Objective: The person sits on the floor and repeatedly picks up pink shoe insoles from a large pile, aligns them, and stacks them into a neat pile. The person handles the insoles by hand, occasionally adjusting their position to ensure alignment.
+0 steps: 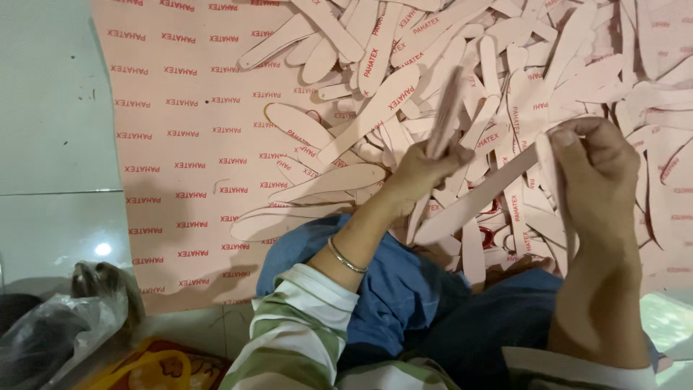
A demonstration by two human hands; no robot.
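Head view: left hand (422, 170) pinches a blurred stack of thin pale-pink insole-shaped board cutouts (446, 112), right hand (595, 170) curls shut on one long cutout (480, 196) over the loose pile (505, 65); probably light, bendy, best gripped mid-length by edges.

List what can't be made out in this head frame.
- Left hand: its pink stack is motion-blurred; piece count unreadable.
- Right hand: fingers curl over the strip, hiding its end.
- Pile: cut off by the top and right edges.
- Bag: contents hidden.

Matt pink board cutouts (361, 177) (glossy floor tiles (50, 108))
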